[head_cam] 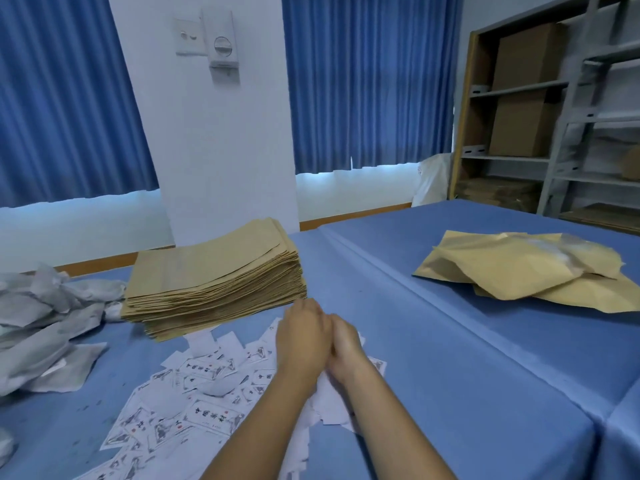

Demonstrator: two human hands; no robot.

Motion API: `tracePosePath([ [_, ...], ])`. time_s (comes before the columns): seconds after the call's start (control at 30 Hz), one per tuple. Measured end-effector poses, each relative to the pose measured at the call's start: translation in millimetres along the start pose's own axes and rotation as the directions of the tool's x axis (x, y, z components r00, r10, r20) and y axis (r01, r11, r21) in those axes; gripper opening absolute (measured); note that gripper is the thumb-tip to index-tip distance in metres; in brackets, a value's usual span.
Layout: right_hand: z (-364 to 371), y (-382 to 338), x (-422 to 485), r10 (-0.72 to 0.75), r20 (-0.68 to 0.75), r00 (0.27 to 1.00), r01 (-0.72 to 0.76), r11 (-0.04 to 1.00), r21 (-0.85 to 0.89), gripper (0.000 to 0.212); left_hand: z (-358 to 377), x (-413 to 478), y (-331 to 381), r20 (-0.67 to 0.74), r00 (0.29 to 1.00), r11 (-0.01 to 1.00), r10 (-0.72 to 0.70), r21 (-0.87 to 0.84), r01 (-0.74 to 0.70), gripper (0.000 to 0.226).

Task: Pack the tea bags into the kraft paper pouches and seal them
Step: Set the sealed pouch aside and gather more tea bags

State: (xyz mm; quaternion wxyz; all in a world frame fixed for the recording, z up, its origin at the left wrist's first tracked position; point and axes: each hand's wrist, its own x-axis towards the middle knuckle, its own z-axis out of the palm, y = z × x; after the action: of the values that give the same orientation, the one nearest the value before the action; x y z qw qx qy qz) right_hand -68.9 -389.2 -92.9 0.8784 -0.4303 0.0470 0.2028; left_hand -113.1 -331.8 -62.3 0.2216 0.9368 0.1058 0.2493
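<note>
White printed tea bags (204,410) lie scattered on the blue table at the front left. My left hand (300,337) and my right hand (347,351) are pressed side by side over the right part of this pile. Their fingers curl down and away, and a bunch of white tea bags (330,400) sticks out beneath both wrists. The fingertips are hidden. A thick stack of flat kraft paper pouches (214,275) stands just beyond and to the left of my hands. Bulging kraft pouches (519,268) lie in a heap at the right.
Crumpled grey-white wrappers (45,323) are piled at the left edge. A raised seam (408,278) runs diagonally across the blue table cover (467,375). Shelves with cardboard boxes (526,91) stand at the back right, and blue curtains (367,81) hang behind the table.
</note>
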Motion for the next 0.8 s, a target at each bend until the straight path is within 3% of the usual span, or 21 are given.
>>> tracePosePath([
  [0.13, 35, 23, 10, -0.035, 0.026, 0.999, 0.043, 0.901, -0.432, 0.018, -28, 58, -62, -0.07, 0.997, 0.905, -0.027, 0.421, 0.054, 0.027],
  [0.23, 33, 33, 14, -0.066, 0.08, 0.995, 0.101, 0.777, -0.622, 0.019, -45, 98, -107, -0.012, 1.0, 0.853, -0.016, 0.522, 0.02, 0.044],
  [0.3, 29, 33, 15, -0.074, 0.109, 0.991, 0.128, 0.73, -0.671, 0.022, -51, 118, -130, 0.074, 0.994, 0.834, -0.082, 0.551, 0.028, 0.062],
  [0.4, 29, 32, 15, -0.072, 0.116, 0.991, 0.132, 0.725, -0.676, 0.023, -44, 128, -145, 0.142, 0.982, 0.821, -0.125, 0.571, 0.022, 0.066],
  [0.6, 31, 29, 10, -0.057, 0.105, 0.993, 0.114, 0.726, -0.678, 0.023, -31, 103, -145, 0.03, 0.998, 0.733, 0.046, 0.678, -0.054, 0.021],
  [0.67, 32, 27, 8, -0.02, 0.092, 0.996, 0.074, 0.765, -0.639, 0.022, -37, 90, -146, -0.022, 0.995, 0.801, 0.095, 0.596, -0.063, 0.016],
  [0.73, 34, 22, 5, 0.014, 0.1, 0.995, 0.039, 0.861, -0.507, 0.023, -53, 72, -146, -0.169, 0.97, 0.912, 0.174, 0.399, -0.094, 0.014],
  [0.8, 35, 14, 0, 0.053, 0.176, 0.983, -0.004, 0.963, -0.269, 0.046, -73, 49, -151, -0.34, 0.902, 0.957, 0.264, 0.21, -0.201, 0.012],
])
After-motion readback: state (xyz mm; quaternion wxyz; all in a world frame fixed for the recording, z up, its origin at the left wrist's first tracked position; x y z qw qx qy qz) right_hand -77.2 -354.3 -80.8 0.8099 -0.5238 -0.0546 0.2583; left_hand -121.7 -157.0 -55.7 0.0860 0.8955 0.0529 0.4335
